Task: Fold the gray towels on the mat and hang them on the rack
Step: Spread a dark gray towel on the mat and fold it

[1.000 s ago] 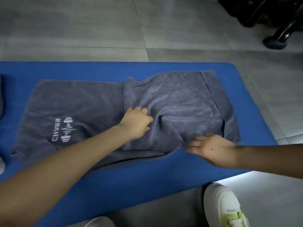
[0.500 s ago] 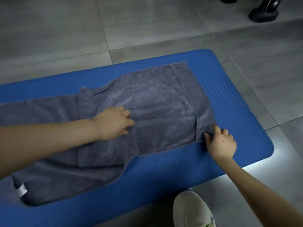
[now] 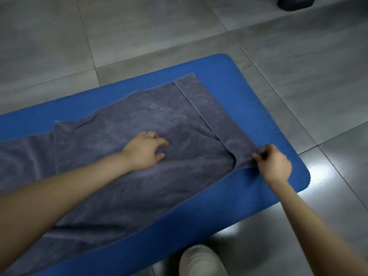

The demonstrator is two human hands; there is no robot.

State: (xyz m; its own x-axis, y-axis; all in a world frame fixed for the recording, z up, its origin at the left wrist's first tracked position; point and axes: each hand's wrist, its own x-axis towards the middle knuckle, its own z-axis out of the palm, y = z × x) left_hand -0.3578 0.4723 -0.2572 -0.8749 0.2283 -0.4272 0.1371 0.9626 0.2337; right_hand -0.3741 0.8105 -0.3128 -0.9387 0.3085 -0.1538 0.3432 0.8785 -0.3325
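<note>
Towel (image 3: pixel 179 126) lies partly folded on our blue mat (image 3: pixel 249 196). Our left hand (image 3: pixel 145 151) rests on its middle, fingers arched and loose; our right hand (image 3: pixel 274 164) pinches its near right corner.

One towel (image 3: pixel 119 196), one mat (image 3: pixel 249 116), one shoe (image 3: pixel 201 261) — two hands: left hand (image 3: pixel 143 152), right hand (image 3: pixel 273 164).
</note>
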